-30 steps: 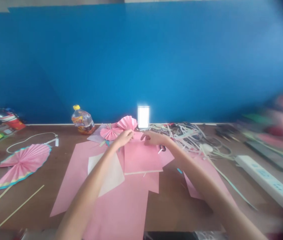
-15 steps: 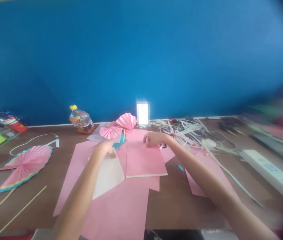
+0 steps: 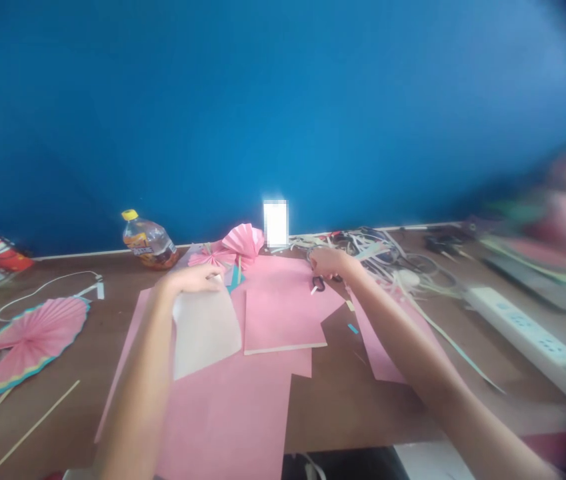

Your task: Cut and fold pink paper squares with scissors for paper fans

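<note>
My left hand [image 3: 197, 277] holds the far edge of a white sheet of paper [image 3: 207, 327], its fingers bent over the edge. The sheet lies over large pink paper [image 3: 223, 413]. Farther right, my right hand [image 3: 330, 262] has curled fingers right above the dark handles of a pair of scissors [image 3: 318, 285]; whether it grips them is hidden. Between my hands lies a pink pad or stack of paper [image 3: 285, 317] with a pale near edge. Two folded pink paper fans [image 3: 243, 241] rest just beyond my left hand, near a teal strip.
A yellow-capped bottle [image 3: 149, 241] stands by the blue wall. At left lie a large pink fan [image 3: 37, 340] and thin sticks [image 3: 33, 427]. Tangled strips and cables [image 3: 377, 250] spread behind my right hand. A white power strip [image 3: 525, 327] lies at right.
My right hand has moved from above the pink pad rightward to the scissors. My left hand has shifted slightly left and back along the white sheet's far edge. The view has turned slightly right.
</note>
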Tool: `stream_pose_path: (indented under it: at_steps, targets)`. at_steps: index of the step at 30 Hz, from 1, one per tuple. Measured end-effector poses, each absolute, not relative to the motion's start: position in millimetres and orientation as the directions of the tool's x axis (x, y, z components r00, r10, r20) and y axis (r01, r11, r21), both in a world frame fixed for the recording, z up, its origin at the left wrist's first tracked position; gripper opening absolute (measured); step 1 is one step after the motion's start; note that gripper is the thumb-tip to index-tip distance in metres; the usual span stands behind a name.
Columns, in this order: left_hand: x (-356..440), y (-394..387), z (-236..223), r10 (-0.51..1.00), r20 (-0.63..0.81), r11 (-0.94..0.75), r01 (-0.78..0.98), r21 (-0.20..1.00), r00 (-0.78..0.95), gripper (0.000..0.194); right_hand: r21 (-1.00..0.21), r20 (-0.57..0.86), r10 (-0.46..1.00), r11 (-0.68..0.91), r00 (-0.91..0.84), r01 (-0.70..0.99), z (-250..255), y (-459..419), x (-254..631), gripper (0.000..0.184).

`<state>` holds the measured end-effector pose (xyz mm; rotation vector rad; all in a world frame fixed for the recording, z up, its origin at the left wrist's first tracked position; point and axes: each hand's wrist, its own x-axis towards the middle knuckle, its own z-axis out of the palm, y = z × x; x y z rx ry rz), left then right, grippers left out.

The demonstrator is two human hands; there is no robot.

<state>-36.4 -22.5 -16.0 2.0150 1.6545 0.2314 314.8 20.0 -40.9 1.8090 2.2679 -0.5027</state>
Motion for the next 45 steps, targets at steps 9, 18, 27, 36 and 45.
stream_pose_path:
  at_steps: [9,18,27,36,45]
  targets:
    - [-3.1,-18.0,20.5,0.915,-0.091,-0.222,0.679,0.7,0.394,0.036,-0.051,-0.293,0.944,0.14,-0.149,0.989,-40.0,14.4,310.0,0.047]
    - [44.9,-18.3,20.4,0.909,0.138,-0.294,0.369,0.882,0.394,0.042,0.022,-0.266,0.96,0.094,-0.084,0.995,-49.4,16.3,308.5,0.067]
    - [47.2,20.5,-42.0,0.89,0.047,-0.3,0.504,0.81,0.454,0.035,-0.006,-0.22,0.966,0.134,-0.132,0.991,-62.4,20.8,317.4,0.057]
    - [65.3,35.9,-71.2,0.839,0.161,-0.476,0.557,0.681,0.52,0.025,-0.162,-0.185,0.959,0.185,-0.214,0.969,-40.2,24.6,340.7,0.059]
    - [74.2,39.7,-66.9,0.847,0.322,-0.508,0.463,0.726,0.424,0.031,-0.731,0.07,0.964,0.224,-0.256,0.645,-53.9,32.1,319.6,0.053]
